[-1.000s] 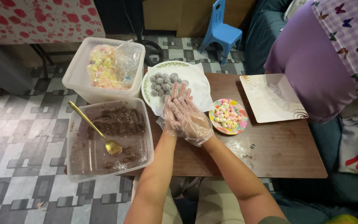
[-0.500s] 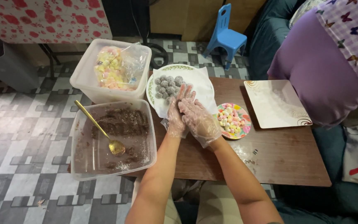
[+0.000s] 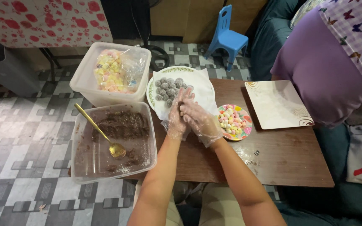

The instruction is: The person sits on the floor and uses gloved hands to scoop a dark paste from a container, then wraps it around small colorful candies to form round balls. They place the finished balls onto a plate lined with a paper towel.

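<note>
A small dark ball, barely visible, was pressed between the gloved left hand (image 3: 176, 119) and right hand (image 3: 200, 121), cupped just beside the paper-lined round plate (image 3: 200, 86); uneven pressure could have crumbled or dropped it.

Two gloved hands, left hand (image 3: 176, 119) and right hand (image 3: 201, 121). Two clear plastic tubs: one with chocolate mixture (image 3: 80, 165), one with a marshmallow bag (image 3: 84, 77). One gold spoon (image 3: 101, 134). Three plates: round plate of coated balls (image 3: 152, 83), small colourful plate (image 3: 248, 121), square white plate (image 3: 278, 104). One blue child's chair (image 3: 228, 35). One wooden table (image 3: 290, 159).
</note>
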